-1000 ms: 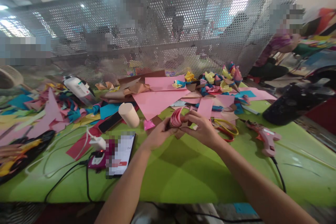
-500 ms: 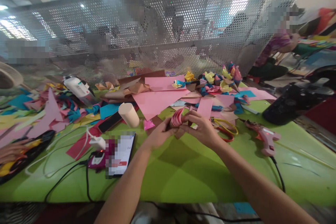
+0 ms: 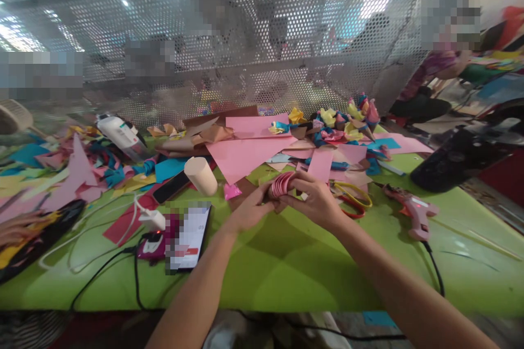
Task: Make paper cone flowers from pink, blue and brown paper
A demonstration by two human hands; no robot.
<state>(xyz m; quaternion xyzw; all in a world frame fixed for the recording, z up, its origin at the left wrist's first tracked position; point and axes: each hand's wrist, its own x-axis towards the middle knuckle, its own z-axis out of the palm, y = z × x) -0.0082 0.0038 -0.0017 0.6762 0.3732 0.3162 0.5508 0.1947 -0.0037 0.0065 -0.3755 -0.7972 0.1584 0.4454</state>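
Observation:
Between both hands, a curled strip of pink paper (image 3: 281, 184) with pleat-like lines is held above the green table. My left hand (image 3: 254, 208) is closed on its left end, the thumb partly hidden. My right hand (image 3: 310, 196) pinches the other side with thumb and fingertips. Just below the hands shows a bit of brown paper (image 3: 280, 207). Scissors with yellow and red handles (image 3: 355, 196) lie beside my right hand. A small bright pink piece (image 3: 232, 191) and an upright cream cardboard tube (image 3: 200, 176) are to the left of my left hand.
A pink glue gun (image 3: 413, 211) lies right, its cord running off the front edge. A phone (image 3: 193, 234), a power strip (image 3: 153, 246) and cables occupy the left. A dark bottle (image 3: 446, 166) stands right. Paper sheets (image 3: 251, 155) cover the back. Another person's hand (image 3: 18, 229) is far left.
The pink paper has turned a little and shows more of its lined side, with my right fingers slightly shifted along it. The other person's hand has moved a little.

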